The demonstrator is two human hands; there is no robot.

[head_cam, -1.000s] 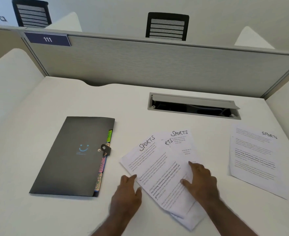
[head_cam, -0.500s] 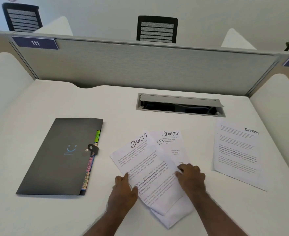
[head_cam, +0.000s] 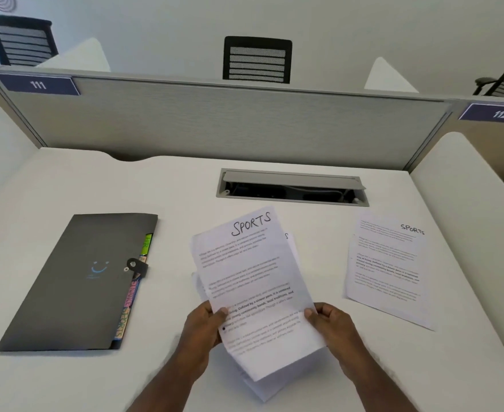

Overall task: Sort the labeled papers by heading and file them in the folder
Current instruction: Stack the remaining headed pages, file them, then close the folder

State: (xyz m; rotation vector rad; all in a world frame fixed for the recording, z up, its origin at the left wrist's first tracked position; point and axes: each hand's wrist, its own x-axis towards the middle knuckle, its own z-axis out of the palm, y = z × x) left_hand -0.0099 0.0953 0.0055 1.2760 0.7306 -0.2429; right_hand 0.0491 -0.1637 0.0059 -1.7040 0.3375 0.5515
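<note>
Both hands gripping papers, folder probably shut.

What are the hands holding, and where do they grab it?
Both hands hold the stack of SPORTS papers near its bottom: the left hand pinches the left edge, the right hand the right edge.

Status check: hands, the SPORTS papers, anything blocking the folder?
Both hands, left hand and right hand, gripping the SPORTS stack. One SPORTS sheet lies apart, right. Folder clasped shut, nothing on it.
</note>
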